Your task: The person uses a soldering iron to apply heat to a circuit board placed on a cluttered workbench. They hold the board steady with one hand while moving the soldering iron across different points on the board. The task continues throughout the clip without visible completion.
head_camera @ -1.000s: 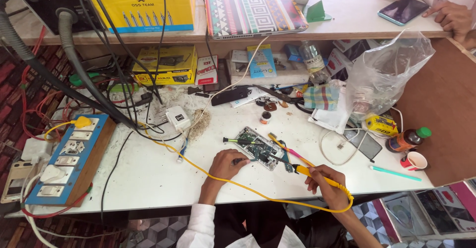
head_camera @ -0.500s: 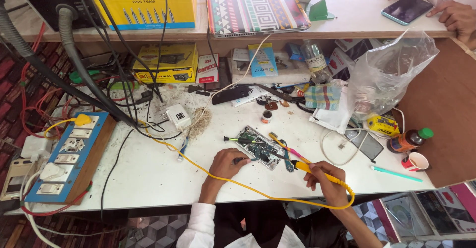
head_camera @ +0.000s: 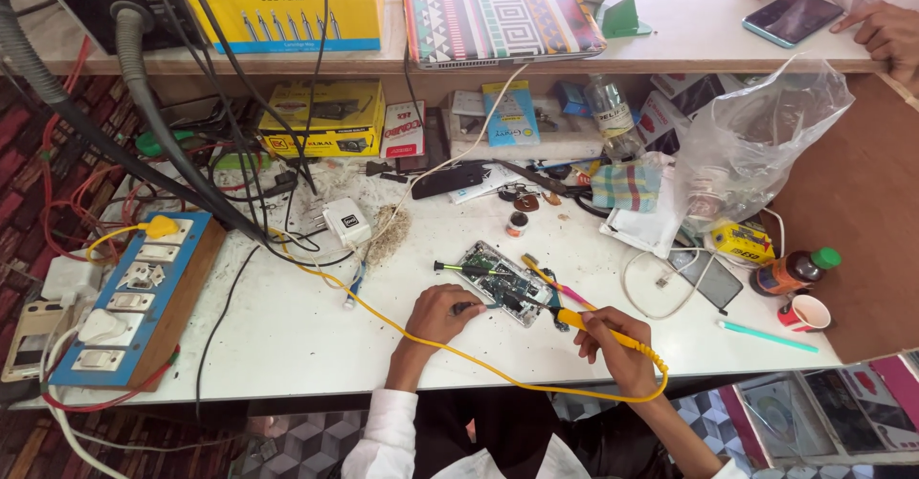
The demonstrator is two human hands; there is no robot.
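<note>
Opened phone (head_camera: 502, 283) lies on white table (head_camera: 287, 335), just right of white charger (head_camera: 346, 221) | left hand (head_camera: 438, 312) presses its edge, grasping nothing | right hand (head_camera: 613, 348) clenches yellow soldering iron (head_camera: 601, 331), tip at phone.

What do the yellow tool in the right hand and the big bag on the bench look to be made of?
The yellow tool in the right hand looks like matt plastic or rubber with a dark, probably metal tip; its cable bends softly. The bag is thin clear plastic film: it is see-through, crinkled and glossy.
</note>
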